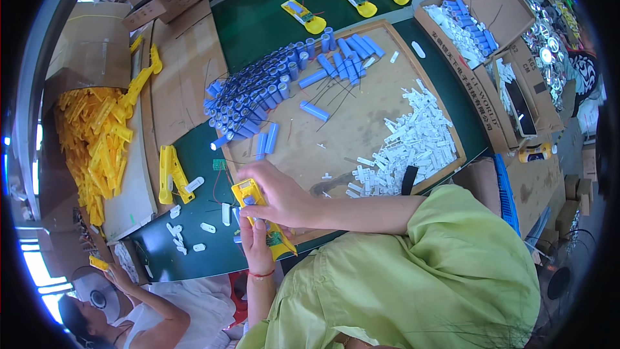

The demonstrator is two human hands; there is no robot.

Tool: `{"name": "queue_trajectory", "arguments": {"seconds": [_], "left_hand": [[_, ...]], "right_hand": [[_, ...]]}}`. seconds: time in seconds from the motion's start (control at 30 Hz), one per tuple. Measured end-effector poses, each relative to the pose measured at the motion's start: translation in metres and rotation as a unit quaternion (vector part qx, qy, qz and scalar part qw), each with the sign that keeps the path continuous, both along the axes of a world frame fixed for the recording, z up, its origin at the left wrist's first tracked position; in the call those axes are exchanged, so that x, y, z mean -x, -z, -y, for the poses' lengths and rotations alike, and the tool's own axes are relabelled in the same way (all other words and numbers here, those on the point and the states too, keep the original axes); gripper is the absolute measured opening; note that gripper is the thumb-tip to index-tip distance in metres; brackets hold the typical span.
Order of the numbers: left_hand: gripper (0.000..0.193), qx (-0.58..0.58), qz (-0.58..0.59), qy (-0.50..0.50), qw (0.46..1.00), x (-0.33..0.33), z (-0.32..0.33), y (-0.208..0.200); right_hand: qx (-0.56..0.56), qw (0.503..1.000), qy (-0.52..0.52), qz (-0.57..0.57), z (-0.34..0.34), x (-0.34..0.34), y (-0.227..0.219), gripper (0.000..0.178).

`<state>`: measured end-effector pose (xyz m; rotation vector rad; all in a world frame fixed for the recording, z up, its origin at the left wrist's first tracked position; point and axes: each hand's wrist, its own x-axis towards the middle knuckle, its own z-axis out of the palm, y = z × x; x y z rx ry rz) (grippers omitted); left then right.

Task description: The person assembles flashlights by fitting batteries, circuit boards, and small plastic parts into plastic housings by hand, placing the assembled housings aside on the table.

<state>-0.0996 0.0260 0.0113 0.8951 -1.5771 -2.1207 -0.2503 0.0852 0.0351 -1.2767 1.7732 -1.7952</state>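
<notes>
A yellow plastic torch-like casing (283, 243) is held between my two hands, close to my body over the front edge of the table. My left hand (258, 253), with a red band at the wrist, grips it from below, thumb up against its side. Across its upper part lies my right hand (276, 195), fingers curled round the casing and thumb pressing in at its middle. Part of a blue cylindrical cell shows inside the casing. A green board shows near its lower end. What lies under my right fingers is hidden.
A wooden-rimmed tray (381, 24) holds many blue cells (252, 100) and a heap of white plastic pieces (413, 148). Yellow casings (169, 171) and a green board (219, 164) lie left. A box of yellow parts (97, 142) stands far left. Another person (155, 304) sits lower left.
</notes>
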Motion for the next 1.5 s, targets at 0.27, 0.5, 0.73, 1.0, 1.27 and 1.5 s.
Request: {"name": "queue_trajectory", "arguments": {"seconds": [0.27,0.5,0.73,1.0,1.27,1.5], "left_hand": [[0.028,-0.003,0.035,0.063,0.997,0.010,-0.009,-0.001],[0.030,0.050,0.029,-0.082,0.995,0.014,0.024,-0.017],[0.028,0.023,0.009,-0.104,0.994,0.007,0.014,-0.023],[0.033,0.032,-0.027,-0.107,0.993,0.000,0.012,-0.028],[0.034,0.059,-0.026,-0.044,0.997,0.026,0.001,-0.036],[0.032,0.052,-0.051,0.033,0.997,0.054,-0.029,-0.045]], "right_hand": [[-0.093,0.971,-0.083,0.205,-0.025,0.002,0.019,0.055],[-0.266,0.932,0.018,-0.248,-0.063,0.087,0.047,0.017],[-0.260,0.886,-0.054,-0.380,0.025,0.108,0.085,0.013],[-0.245,0.710,-0.072,-0.656,0.048,0.118,0.087,0.014],[-0.140,0.950,0.198,-0.199,-0.129,0.111,-0.008,0.012],[-0.362,0.741,0.477,-0.303,-0.278,0.317,-0.088,0.013]]}}
